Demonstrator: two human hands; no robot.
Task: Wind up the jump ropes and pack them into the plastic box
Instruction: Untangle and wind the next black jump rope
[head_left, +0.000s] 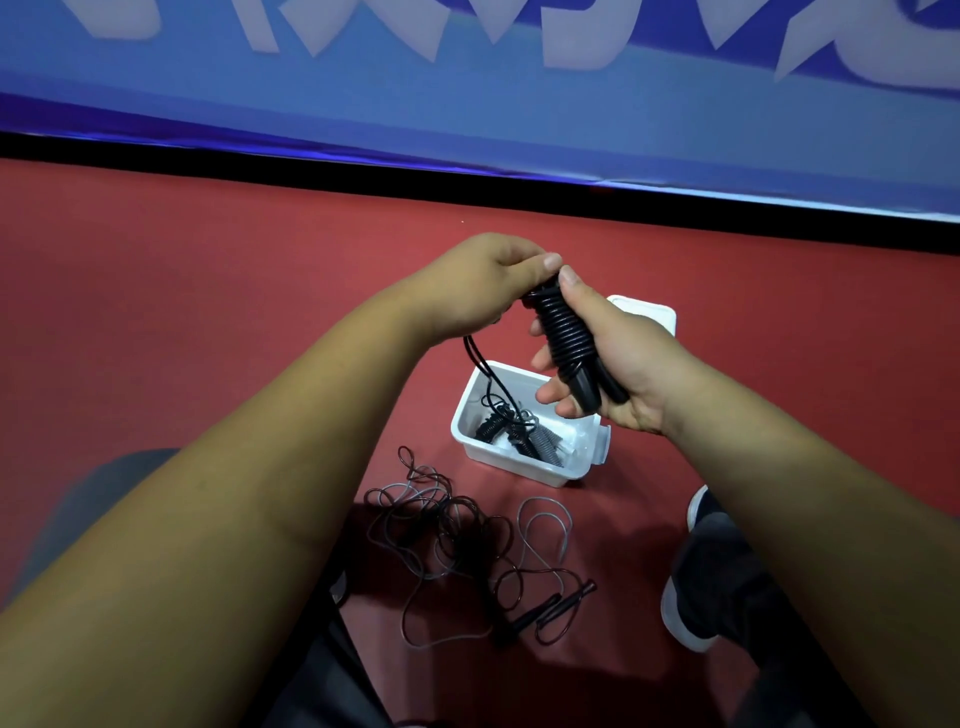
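The right hand (618, 358) is gripping a nearly wound rope (563, 332), the left hand (478, 283) pinching its tail; box (519, 467) below holding others, a tangle (447, 525) lying unwound

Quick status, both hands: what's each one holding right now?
Left hand: closed, pinching the loose cord of the black jump rope.
Right hand: closed around that rope's wound handles.

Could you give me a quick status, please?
Right hand grips wound black rope; left hand holds its loose cord. Plastic box open, bundles inside. Tangled ropes on floor, clear of box.
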